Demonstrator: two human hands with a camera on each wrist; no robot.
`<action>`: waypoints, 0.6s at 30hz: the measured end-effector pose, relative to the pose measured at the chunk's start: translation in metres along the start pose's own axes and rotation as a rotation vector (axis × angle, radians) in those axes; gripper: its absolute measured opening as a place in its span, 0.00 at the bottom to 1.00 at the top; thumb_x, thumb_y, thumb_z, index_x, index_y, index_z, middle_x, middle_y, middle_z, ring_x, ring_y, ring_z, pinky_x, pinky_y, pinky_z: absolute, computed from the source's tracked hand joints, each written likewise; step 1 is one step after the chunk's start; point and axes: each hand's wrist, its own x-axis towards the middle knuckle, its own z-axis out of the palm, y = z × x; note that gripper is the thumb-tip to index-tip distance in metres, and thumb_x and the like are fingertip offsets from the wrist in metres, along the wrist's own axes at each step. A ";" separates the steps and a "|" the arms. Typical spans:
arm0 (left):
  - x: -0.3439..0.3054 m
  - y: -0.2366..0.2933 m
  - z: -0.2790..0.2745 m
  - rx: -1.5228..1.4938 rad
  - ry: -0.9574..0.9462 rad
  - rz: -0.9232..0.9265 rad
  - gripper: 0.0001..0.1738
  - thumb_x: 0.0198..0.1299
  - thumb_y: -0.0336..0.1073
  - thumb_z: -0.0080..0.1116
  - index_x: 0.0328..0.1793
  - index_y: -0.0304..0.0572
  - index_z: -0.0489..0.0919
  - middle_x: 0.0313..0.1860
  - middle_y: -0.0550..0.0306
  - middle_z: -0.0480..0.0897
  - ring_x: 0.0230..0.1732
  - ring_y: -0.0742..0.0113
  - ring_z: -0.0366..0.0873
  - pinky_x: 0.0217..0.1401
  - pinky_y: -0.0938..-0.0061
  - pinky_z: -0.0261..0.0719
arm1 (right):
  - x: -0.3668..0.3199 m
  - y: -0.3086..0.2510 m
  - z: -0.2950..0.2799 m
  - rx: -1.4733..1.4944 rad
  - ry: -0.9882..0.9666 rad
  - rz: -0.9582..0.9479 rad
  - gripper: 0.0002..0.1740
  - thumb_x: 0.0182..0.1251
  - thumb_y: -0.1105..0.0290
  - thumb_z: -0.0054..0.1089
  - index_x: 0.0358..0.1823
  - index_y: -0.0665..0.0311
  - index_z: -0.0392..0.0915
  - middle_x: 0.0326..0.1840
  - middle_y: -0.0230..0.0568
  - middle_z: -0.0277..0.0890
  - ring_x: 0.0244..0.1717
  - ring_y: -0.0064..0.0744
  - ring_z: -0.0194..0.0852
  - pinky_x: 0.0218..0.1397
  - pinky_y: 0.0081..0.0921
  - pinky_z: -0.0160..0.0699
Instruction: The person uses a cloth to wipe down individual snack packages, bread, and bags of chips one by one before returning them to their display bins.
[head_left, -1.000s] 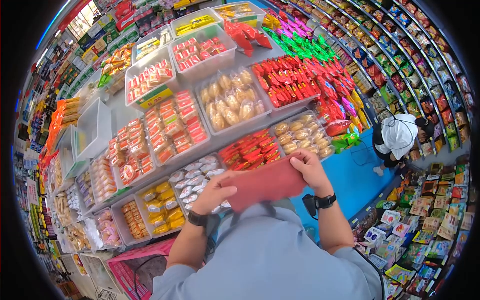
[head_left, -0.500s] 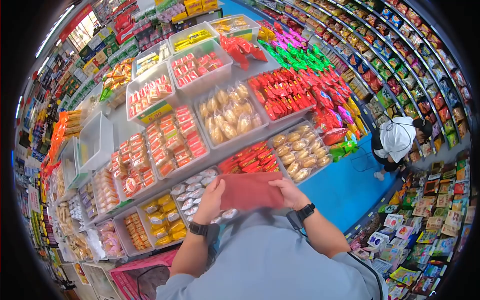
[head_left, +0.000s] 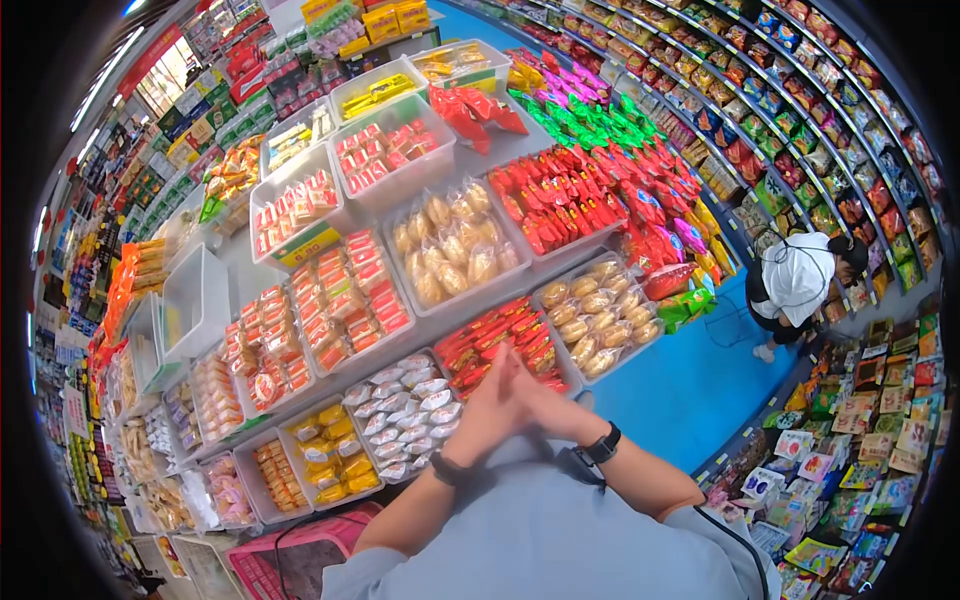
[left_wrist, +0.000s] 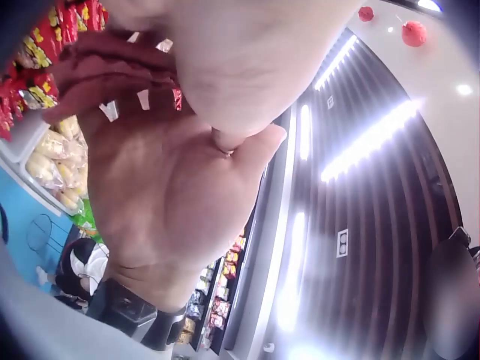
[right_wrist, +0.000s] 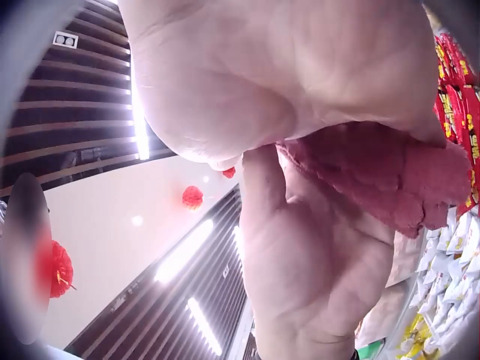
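Note:
My left hand [head_left: 487,420] and right hand [head_left: 548,408] meet in front of my body, over the near edge of the snack display. Between them they hold a dark red cloth [right_wrist: 390,176], doubled up and crumpled at its edge. In the left wrist view the cloth [left_wrist: 112,71] lies across the right hand's fingers; the right thumb [left_wrist: 261,150] stands clear of it. The right wrist view shows the left palm [right_wrist: 315,255] facing the right hand, with the cloth across its fingers. From the head view the cloth is hidden behind the hands.
Just beyond the hands are bins of red packets [head_left: 500,350], white packets [head_left: 405,405] and bagged bread rolls [head_left: 597,318]. A pink basket [head_left: 290,550] stands at lower left. A person in white [head_left: 797,275] bends by the shelves at right, beyond the blue floor [head_left: 680,400].
The cloth was stretched flat between my separated hands. The hands have come together, the right moving left, and the cloth is folded up between them, out of the head view.

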 end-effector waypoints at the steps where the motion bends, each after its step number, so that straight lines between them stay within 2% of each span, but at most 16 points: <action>1: 0.006 -0.012 0.004 -0.044 -0.002 0.056 0.51 0.77 0.32 0.65 0.96 0.42 0.47 0.86 0.42 0.72 0.84 0.59 0.70 0.81 0.66 0.73 | -0.008 -0.037 0.000 0.105 -0.038 0.151 0.39 0.92 0.45 0.42 0.89 0.63 0.48 0.84 0.39 0.60 0.83 0.30 0.58 0.84 0.33 0.64; 2: 0.011 -0.020 0.006 -0.087 -0.006 0.109 0.51 0.77 0.32 0.65 0.96 0.42 0.46 0.87 0.42 0.71 0.85 0.59 0.70 0.81 0.66 0.74 | -0.010 -0.056 -0.006 0.123 -0.072 0.187 0.40 0.92 0.46 0.43 0.90 0.64 0.47 0.84 0.40 0.59 0.83 0.31 0.58 0.85 0.34 0.63; 3: 0.015 -0.015 0.006 -0.104 -0.023 0.085 0.50 0.77 0.32 0.65 0.96 0.42 0.48 0.87 0.42 0.71 0.84 0.58 0.72 0.81 0.67 0.74 | -0.013 -0.068 -0.011 0.147 -0.103 0.227 0.40 0.92 0.47 0.43 0.90 0.64 0.46 0.84 0.40 0.59 0.83 0.31 0.58 0.86 0.34 0.62; 5: 0.018 -0.003 0.010 -0.139 -0.062 0.024 0.47 0.77 0.30 0.64 0.96 0.41 0.51 0.88 0.43 0.71 0.82 0.58 0.75 0.81 0.67 0.74 | -0.023 -0.060 -0.024 0.051 -0.151 0.174 0.40 0.92 0.48 0.45 0.89 0.66 0.48 0.82 0.41 0.62 0.82 0.31 0.60 0.85 0.34 0.62; 7: 0.027 -0.029 0.004 -0.183 -0.120 -0.007 0.44 0.77 0.29 0.64 0.94 0.39 0.55 0.87 0.43 0.71 0.82 0.58 0.74 0.81 0.67 0.74 | -0.024 -0.039 -0.051 -0.222 -0.186 -0.035 0.39 0.91 0.47 0.49 0.87 0.67 0.54 0.77 0.41 0.68 0.79 0.30 0.64 0.84 0.34 0.65; 8: 0.034 -0.042 0.000 -0.207 -0.144 -0.015 0.43 0.77 0.28 0.63 0.93 0.38 0.58 0.87 0.43 0.71 0.82 0.59 0.74 0.81 0.67 0.74 | -0.023 -0.032 -0.070 -0.305 -0.219 -0.031 0.38 0.91 0.48 0.50 0.87 0.67 0.56 0.75 0.42 0.70 0.78 0.30 0.66 0.84 0.34 0.65; 9: 0.038 -0.034 0.001 -0.218 -0.115 -0.028 0.36 0.76 0.24 0.61 0.89 0.37 0.66 0.83 0.46 0.77 0.79 0.62 0.77 0.78 0.68 0.77 | -0.024 -0.025 -0.088 -0.386 -0.255 -0.021 0.38 0.90 0.49 0.52 0.86 0.67 0.59 0.73 0.42 0.73 0.76 0.30 0.67 0.83 0.35 0.66; 10: 0.042 -0.028 0.002 -0.198 -0.068 -0.057 0.35 0.75 0.23 0.60 0.87 0.37 0.68 0.80 0.47 0.79 0.77 0.63 0.78 0.76 0.69 0.78 | -0.021 -0.042 -0.096 -0.468 -0.294 -0.011 0.37 0.90 0.50 0.54 0.86 0.67 0.61 0.71 0.43 0.75 0.75 0.31 0.69 0.83 0.35 0.66; 11: 0.050 -0.023 0.004 -0.176 -0.020 -0.081 0.34 0.75 0.22 0.59 0.86 0.36 0.69 0.78 0.49 0.81 0.75 0.64 0.79 0.75 0.69 0.79 | -0.020 -0.065 -0.112 -0.171 -0.257 0.100 0.38 0.88 0.53 0.56 0.88 0.66 0.60 0.75 0.48 0.76 0.79 0.37 0.69 0.86 0.37 0.63; 12: 0.051 -0.020 0.009 -0.153 0.025 -0.119 0.33 0.74 0.20 0.58 0.85 0.36 0.71 0.75 0.50 0.82 0.73 0.65 0.81 0.74 0.70 0.79 | -0.008 -0.075 -0.142 -0.373 -0.078 0.216 0.39 0.88 0.55 0.57 0.90 0.67 0.57 0.80 0.50 0.71 0.82 0.39 0.67 0.87 0.37 0.61; 13: 0.054 -0.010 0.015 -0.051 0.102 -0.153 0.31 0.73 0.19 0.56 0.83 0.37 0.72 0.69 0.54 0.84 0.67 0.68 0.83 0.71 0.72 0.80 | -0.008 -0.063 -0.171 -0.263 0.228 0.112 0.40 0.88 0.58 0.57 0.90 0.69 0.55 0.86 0.52 0.65 0.86 0.40 0.61 0.89 0.37 0.57; 14: 0.054 -0.012 0.021 -0.095 0.110 -0.162 0.31 0.74 0.20 0.57 0.83 0.38 0.72 0.69 0.54 0.84 0.67 0.69 0.82 0.70 0.72 0.80 | -0.007 -0.052 -0.199 -0.172 0.515 -0.029 0.40 0.88 0.60 0.57 0.91 0.70 0.53 0.91 0.54 0.58 0.91 0.42 0.56 0.91 0.36 0.54; 15: 0.060 -0.015 0.026 -0.136 0.123 -0.160 0.32 0.74 0.21 0.57 0.83 0.38 0.71 0.69 0.54 0.84 0.66 0.70 0.82 0.70 0.73 0.79 | -0.008 -0.057 -0.248 -0.211 0.568 -0.104 0.38 0.87 0.64 0.54 0.90 0.71 0.55 0.93 0.52 0.56 0.92 0.39 0.52 0.92 0.36 0.50; 17: 0.072 -0.005 0.032 -0.098 0.134 -0.186 0.31 0.75 0.22 0.57 0.83 0.40 0.71 0.69 0.54 0.84 0.66 0.71 0.81 0.70 0.74 0.78 | 0.001 -0.080 -0.290 -0.300 0.677 -0.316 0.37 0.85 0.70 0.51 0.90 0.72 0.54 0.94 0.53 0.51 0.94 0.40 0.47 0.94 0.38 0.46; 18: 0.079 0.001 0.037 -0.111 0.169 -0.192 0.30 0.76 0.22 0.57 0.83 0.40 0.71 0.68 0.54 0.84 0.66 0.71 0.81 0.70 0.74 0.78 | 0.001 -0.111 -0.280 -0.347 0.736 -0.449 0.38 0.84 0.72 0.51 0.90 0.72 0.51 0.95 0.54 0.49 0.94 0.43 0.47 0.94 0.40 0.46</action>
